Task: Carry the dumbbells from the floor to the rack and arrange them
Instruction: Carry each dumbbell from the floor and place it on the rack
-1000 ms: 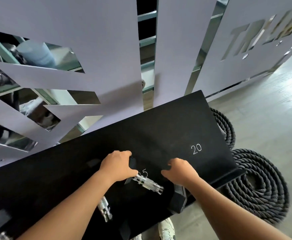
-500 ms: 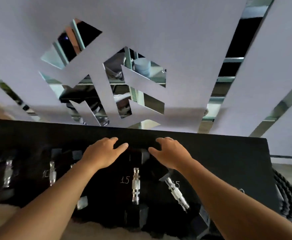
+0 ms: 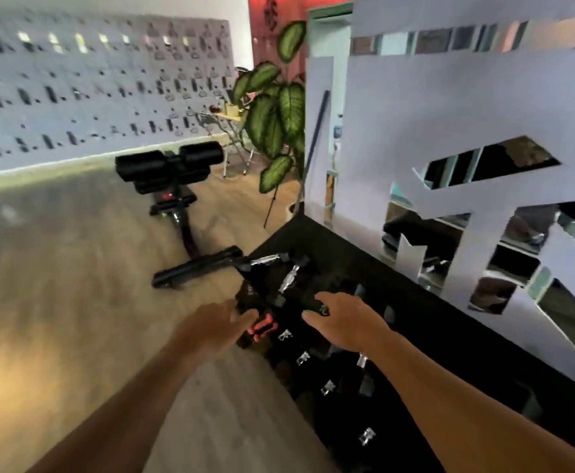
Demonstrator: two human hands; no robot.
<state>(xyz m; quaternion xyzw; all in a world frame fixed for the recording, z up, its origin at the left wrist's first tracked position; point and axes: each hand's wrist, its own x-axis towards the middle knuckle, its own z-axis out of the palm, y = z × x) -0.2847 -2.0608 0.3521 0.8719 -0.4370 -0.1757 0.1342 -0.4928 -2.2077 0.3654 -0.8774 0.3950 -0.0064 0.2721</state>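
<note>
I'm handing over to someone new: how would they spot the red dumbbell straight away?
Find the black rack that runs along the mirrored wall, and go to the lower tier on its floor side. The red dumbbell lies there, just past the left hand. It alone has a red-pink handle; its neighbours have shiny metal ones.

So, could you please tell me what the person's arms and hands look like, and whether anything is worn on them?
Both forearms are bare as far as the picture shows: no sleeves reach into view. The left hand and the right hand wear no gloves. No watch, band or ring shows on either, though the picture is blurred, so small items could be missed.
</note>
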